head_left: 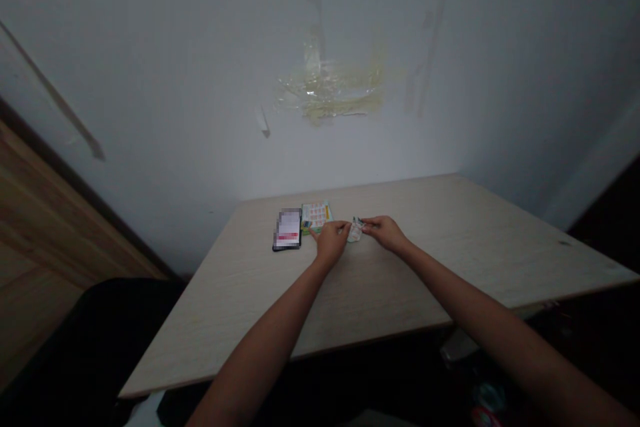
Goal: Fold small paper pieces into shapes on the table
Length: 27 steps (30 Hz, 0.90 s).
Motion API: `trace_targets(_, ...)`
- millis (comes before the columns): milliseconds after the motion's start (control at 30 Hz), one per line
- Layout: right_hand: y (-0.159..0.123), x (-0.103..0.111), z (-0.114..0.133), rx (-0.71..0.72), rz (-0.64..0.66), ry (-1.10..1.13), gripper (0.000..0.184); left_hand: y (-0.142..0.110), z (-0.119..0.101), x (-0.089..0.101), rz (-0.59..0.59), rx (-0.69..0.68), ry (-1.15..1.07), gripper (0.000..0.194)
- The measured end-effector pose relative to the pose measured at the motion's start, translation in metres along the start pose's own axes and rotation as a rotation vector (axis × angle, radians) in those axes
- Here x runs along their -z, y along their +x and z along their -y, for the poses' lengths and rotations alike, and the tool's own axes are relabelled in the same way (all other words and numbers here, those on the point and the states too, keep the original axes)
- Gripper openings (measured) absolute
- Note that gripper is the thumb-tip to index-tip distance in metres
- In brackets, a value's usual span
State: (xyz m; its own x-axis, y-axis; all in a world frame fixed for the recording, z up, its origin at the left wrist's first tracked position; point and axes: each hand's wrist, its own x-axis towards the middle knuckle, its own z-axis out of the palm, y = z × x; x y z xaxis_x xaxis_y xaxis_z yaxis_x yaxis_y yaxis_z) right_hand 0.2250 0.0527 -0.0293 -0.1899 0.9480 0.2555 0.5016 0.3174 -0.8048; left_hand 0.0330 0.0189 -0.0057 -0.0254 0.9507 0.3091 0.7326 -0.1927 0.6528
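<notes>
Between my two hands is a small printed piece point(355, 230), pale with coloured marks, like folded paper or a packet; its exact kind is too small to make out. My left hand point(332, 241) pinches its left edge. From the other side, my right hand point(385, 232) grips its upper right edge between thumb and fingers. A printed card or booklet point(316, 212) with rows of small pictures and a green lower edge lies just beyond my left hand, which partly covers it. Left of that rests a phone point(288, 230) with its lit screen blurred out.
The pale wooden table point(240, 293) stands against a grey wall point(200, 80) with old clear tape point(330, 93) stuck on it. At left are a wooden panel point(50, 233) and a dark chair-like shape point(100, 333). Below the table's front edge it is dark.
</notes>
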Motion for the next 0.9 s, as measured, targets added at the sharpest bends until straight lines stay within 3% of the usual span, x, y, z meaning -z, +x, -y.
trace_targets(133,-0.002,0.007,0.004,-0.03,-0.096,-0.145,0.023,0.001,0.0,0.002,0.078,-0.043,0.03,0.03)
trace_targets(233,-0.001,0.011,0.003,0.016,-0.165,-0.29,0.021,0.002,0.004,0.004,0.134,-0.093,0.095,0.041)
trace_targets(400,0.003,0.012,-0.012,0.197,-0.119,-0.235,0.048,0.004,0.009,0.011,0.219,-0.151,0.135,0.045)
trace_targets(467,0.005,0.011,-0.017,0.253,-0.081,-0.209,0.051,0.004,0.009,0.016,0.236,-0.174,0.166,0.043)
trace_targets(900,0.004,0.014,-0.015,0.353,-0.107,-0.261,0.048,0.005,0.013,0.018,0.138,-0.187,0.188,0.042)
